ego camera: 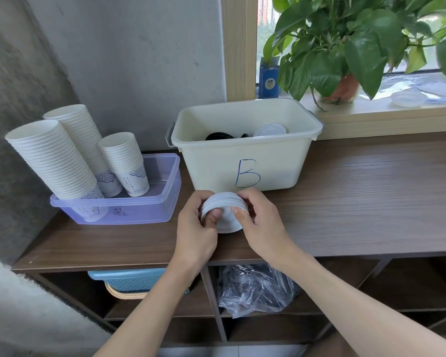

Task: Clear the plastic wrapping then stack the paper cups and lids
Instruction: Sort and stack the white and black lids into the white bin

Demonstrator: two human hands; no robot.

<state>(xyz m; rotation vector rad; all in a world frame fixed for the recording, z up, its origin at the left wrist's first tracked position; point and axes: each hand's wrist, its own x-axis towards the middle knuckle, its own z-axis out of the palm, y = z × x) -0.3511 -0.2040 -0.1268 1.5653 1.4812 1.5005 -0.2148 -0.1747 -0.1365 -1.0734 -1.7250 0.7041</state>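
We square up the stack of white plastic lids (224, 204).
Above the wooden worktop's (358, 189) front edge, our left hand (196, 228) and right hand (262, 224) clamp fingers (215, 215) round it; next it likely drops into the cream plastic bin marked B (276, 161), which holds more lids. White paper cup stacks (54, 161) fill the purple plastic tub (144, 210).

Upper left: cup stacks (59, 161) are matt white paper, box (139, 212) under them smooth translucent purple plastic. Ctr bin (245, 161) is smooth cream plastic; tabletop (358, 191) dark matt wood grain. Lower ctr: wrapping (255, 287) is clear crinkled plastic w/ shine; lid stack (224, 202) smooth white.
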